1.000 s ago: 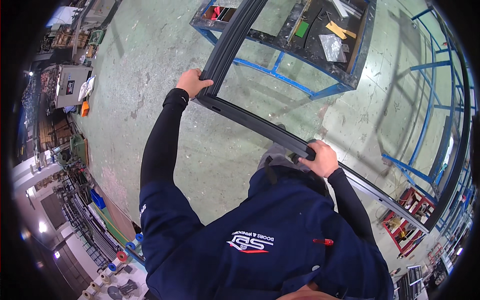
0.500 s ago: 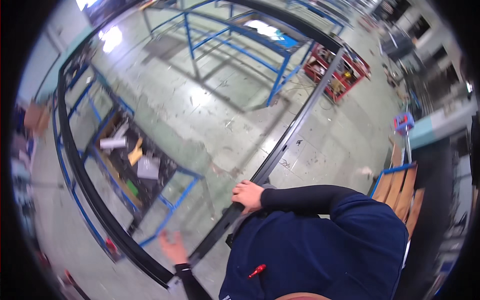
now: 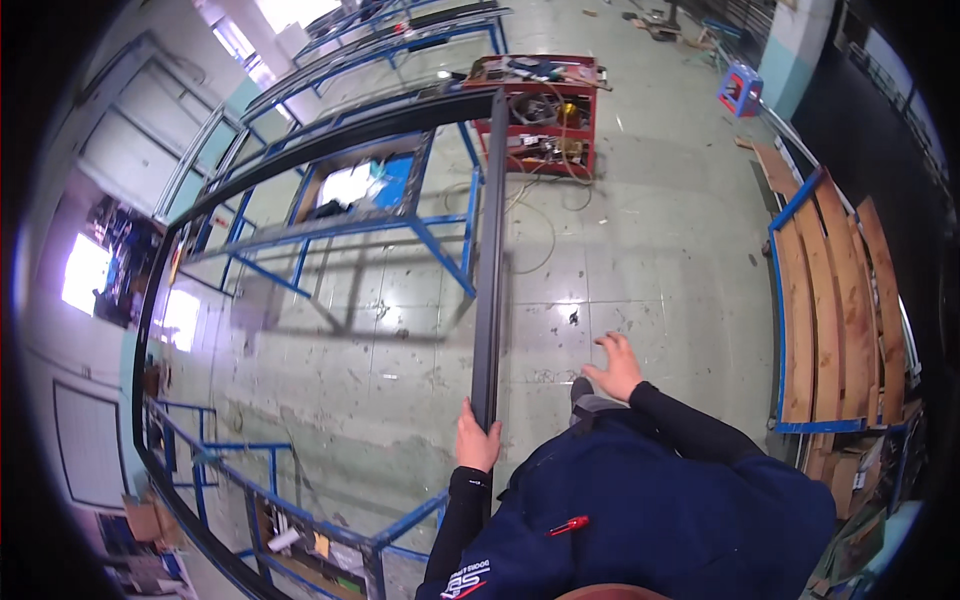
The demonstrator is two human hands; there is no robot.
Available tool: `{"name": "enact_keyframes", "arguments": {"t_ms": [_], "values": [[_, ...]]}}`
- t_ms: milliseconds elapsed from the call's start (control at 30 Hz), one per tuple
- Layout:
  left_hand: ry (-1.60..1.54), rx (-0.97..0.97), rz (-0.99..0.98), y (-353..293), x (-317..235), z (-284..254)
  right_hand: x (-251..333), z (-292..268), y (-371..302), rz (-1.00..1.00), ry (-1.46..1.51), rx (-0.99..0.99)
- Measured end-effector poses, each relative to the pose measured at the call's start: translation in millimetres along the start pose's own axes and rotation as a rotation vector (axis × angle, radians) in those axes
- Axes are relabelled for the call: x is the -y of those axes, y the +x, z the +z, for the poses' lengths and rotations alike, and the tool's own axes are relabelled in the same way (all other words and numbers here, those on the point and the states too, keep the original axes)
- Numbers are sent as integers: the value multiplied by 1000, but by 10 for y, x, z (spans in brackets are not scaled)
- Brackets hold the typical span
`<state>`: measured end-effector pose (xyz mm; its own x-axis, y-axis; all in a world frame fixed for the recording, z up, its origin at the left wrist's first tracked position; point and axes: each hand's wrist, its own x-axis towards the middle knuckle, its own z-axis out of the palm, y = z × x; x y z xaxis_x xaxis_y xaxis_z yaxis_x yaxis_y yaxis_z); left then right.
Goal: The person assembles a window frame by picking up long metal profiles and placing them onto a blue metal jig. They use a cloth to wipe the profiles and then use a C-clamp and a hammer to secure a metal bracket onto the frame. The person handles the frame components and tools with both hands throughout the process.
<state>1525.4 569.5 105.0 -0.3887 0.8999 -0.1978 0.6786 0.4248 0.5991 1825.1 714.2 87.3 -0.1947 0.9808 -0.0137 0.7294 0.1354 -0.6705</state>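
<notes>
A large black rectangular frame (image 3: 487,250) lies across blue metal stands, and its near bar runs up the middle of the view. My left hand (image 3: 478,442) grips this bar near my body, with the thumb on one side and the fingers on the other. To the right of the bar, my right hand (image 3: 617,370) is held over the floor with fingers apart and nothing in them. A blue stand (image 3: 440,235) shows under the frame's far part; another stand (image 3: 400,525) is at the lower left.
Beyond the frame's far corner stands a red tool cart (image 3: 595,125) with a loose hose (image 3: 550,235) on the floor beside it. On my right is a blue-edged rack with wooden slats (image 3: 830,330). A blue and red stool-like object (image 3: 740,92) stands farther back.
My right hand has let go of the bar and moved off to the right, opening. My left hand, free before, now grips the bar. The view has turned to the right.
</notes>
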Motion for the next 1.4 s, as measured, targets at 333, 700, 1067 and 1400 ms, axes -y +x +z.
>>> {"name": "enact_keyframes", "arguments": {"t_ms": [333,700,1067,1400], "values": [[44,27,16,2511,-937,362,-528,-798,1985,157,129,98],[-16,85,72,5053,-2338,487,142,-821,4968,-22,130,357],[-64,62,-72,6778,-3302,614,583,-1241,9274,-189,380,433],[56,-113,-520,7723,-4180,621,651,690,10695,-212,506,1362]]}}
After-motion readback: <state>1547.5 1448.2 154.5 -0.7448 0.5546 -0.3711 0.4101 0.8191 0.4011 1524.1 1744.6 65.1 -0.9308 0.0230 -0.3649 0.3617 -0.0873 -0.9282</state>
